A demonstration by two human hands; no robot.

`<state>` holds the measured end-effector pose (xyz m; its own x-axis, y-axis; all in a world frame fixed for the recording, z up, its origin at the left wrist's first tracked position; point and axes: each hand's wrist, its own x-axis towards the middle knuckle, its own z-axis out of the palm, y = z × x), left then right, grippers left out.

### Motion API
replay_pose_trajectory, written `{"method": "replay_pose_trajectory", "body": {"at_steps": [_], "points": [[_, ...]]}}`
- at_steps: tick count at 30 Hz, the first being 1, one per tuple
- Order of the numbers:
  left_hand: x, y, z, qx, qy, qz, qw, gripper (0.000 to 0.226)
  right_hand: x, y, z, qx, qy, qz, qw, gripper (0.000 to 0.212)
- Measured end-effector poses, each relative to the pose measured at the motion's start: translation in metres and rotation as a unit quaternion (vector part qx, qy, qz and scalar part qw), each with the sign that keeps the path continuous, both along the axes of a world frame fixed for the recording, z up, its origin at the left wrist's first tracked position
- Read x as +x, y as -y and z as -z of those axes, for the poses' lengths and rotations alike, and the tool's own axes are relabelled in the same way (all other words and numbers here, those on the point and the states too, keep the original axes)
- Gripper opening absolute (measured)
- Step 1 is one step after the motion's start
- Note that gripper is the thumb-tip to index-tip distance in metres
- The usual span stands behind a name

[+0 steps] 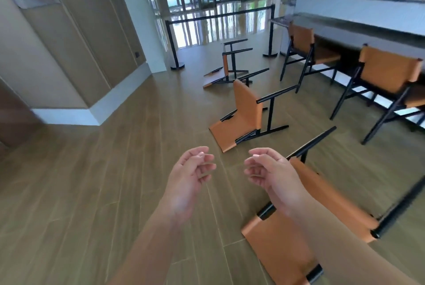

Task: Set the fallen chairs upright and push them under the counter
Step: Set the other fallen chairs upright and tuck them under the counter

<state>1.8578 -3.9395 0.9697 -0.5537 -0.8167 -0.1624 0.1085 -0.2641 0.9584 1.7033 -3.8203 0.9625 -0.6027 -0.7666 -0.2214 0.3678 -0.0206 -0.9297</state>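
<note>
Three chairs lie tipped on their backs on the wood floor, legs pointing toward the counter (358,12) at right. Nearest chair (299,227) is just under the right hand (268,169); middle chair (243,114) and far chair (227,66) are well ahead. Left hand (192,169) and right both hang loosely curled, holding nothing.

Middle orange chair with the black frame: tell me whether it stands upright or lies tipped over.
Tipped over. The middle orange leather chair with black metal frame lies with its backrest flat on the wooden floor, legs pointing sideways.
</note>
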Motion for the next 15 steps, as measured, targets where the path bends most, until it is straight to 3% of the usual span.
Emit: {"method": "replay_pose_trajectory", "body": {"at_steps": [8, 15], "points": [[-0.075, 0.086, 0.018, 0.022, -0.021, 0.133, 0.991, 0.019, -0.041, 0.047, 0.017, 0.027, 0.012, 0.126, 0.992, 0.017], [-0.123, 0.18, 0.038, 0.054, 0.001, 0.284, 0.957, 0.021, -0.048, 0.123, 0.032, 0.049, 0.023, 0.254, 0.966, 0.019]]}}
